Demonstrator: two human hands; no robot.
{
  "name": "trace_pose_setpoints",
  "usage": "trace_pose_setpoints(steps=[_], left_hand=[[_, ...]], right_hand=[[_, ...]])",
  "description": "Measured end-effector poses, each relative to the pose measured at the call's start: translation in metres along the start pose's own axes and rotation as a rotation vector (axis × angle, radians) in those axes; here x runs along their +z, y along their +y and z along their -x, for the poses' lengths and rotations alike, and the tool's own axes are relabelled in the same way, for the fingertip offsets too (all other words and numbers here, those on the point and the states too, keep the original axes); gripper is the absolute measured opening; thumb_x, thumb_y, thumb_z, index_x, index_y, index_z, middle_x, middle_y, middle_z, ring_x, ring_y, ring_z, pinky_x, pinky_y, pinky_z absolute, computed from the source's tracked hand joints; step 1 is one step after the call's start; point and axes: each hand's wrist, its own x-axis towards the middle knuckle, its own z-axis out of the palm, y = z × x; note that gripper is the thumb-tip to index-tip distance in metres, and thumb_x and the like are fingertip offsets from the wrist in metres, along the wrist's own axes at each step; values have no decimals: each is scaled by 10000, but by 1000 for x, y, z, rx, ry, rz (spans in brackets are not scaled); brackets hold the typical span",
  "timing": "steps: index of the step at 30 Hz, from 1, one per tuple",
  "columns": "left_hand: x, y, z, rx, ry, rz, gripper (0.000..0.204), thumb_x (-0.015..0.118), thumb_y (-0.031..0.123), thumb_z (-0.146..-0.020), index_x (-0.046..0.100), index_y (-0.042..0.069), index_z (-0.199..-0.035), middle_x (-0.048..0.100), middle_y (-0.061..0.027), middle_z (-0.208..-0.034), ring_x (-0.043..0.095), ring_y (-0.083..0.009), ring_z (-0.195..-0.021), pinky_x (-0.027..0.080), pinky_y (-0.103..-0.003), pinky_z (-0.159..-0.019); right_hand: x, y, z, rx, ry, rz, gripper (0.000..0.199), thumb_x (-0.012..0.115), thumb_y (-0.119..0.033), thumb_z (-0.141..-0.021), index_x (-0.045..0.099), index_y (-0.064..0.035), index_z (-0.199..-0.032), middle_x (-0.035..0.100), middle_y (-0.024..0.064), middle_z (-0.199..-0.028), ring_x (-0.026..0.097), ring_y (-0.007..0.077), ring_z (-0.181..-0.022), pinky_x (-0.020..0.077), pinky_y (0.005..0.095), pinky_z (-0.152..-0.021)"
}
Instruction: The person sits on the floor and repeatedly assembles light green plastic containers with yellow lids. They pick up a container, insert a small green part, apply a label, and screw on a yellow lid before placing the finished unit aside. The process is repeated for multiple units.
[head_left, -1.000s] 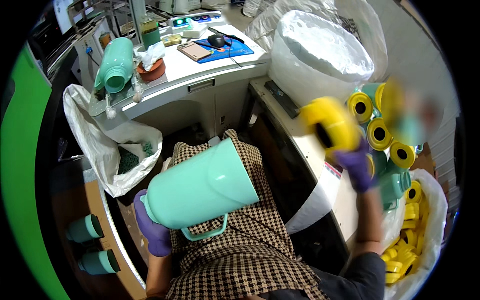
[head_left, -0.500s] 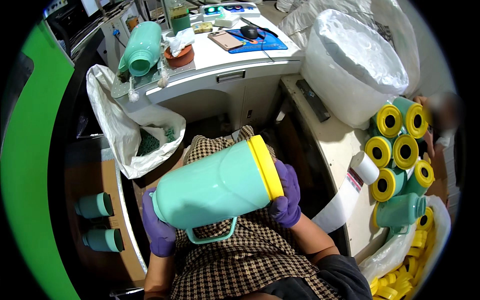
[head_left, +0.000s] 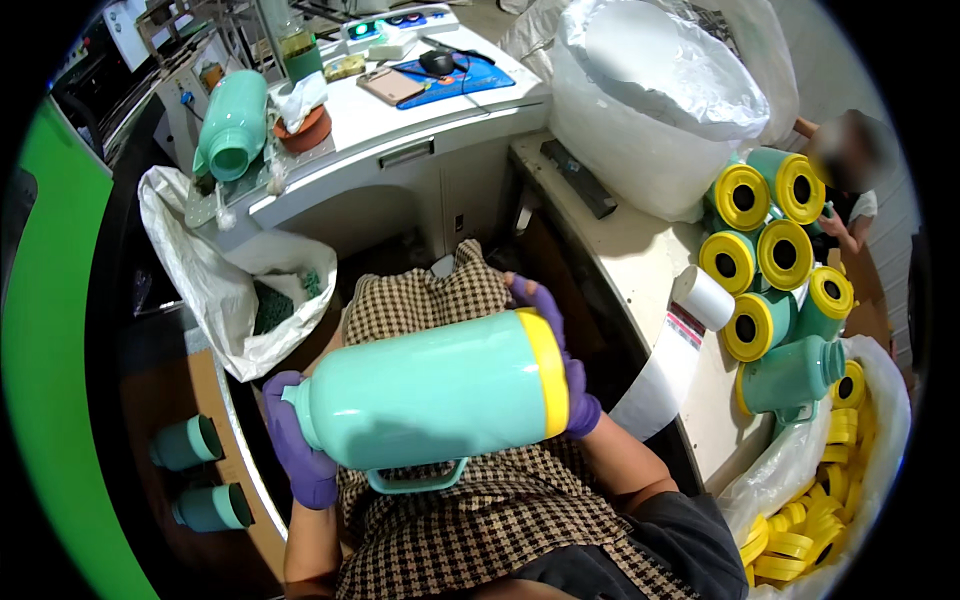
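- Left hand (head_left: 303, 445), purple-gloved, cupped round the narrow end of the mint bottle (head_left: 430, 385); yellow base (head_left: 545, 370) braced by the spread right hand (head_left: 579, 397).
- Bottle held sideways above a checked apron (head_left: 430, 535).
- Base judged as being pressed on; straight, even pressure called for.
- Right palm hidden by the base; full seating cannot quite be told.

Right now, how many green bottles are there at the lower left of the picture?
2: the upper bottle and, just below it, the lower bottle. Others may be hidden in the dark beside them.
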Motion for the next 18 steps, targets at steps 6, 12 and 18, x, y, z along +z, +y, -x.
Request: trace_pose_setpoints(steps=[6,12,18], left_hand=[[-19,10,-5,-74,39,202,390,397,282,-987,542,-36,-1162,537,-151,-1189,539,-262,-1086,424,-370,-978],[17,1,-6,-276,81,618,423,468,305,-1017,497,-30,-1273,567,-133,-1196,552,-239,-1109,438,-389,-989],[23,24,-10,-88,-99,433,594,605,328,-975,446,-17,-1432,524,-176,-1409,526,-286,-1285,390,-425,-1118]], right_hand=[[-14,8,-9,97,128,-238,1008,224,-812,-936,71,-114,-1647,187,148,-1682,210,291,-1538,152,430,-1239],[-11,13,-2,283,115,-438,893,326,-697,-997,149,-102,-1637,274,130,-1642,256,271,-1510,211,424,-1228],[-39,40,49,484,-270,-1244,656,573,-392,-1038,339,-67,-1558,505,126,-1506,554,233,-1329,470,395,-1117]])
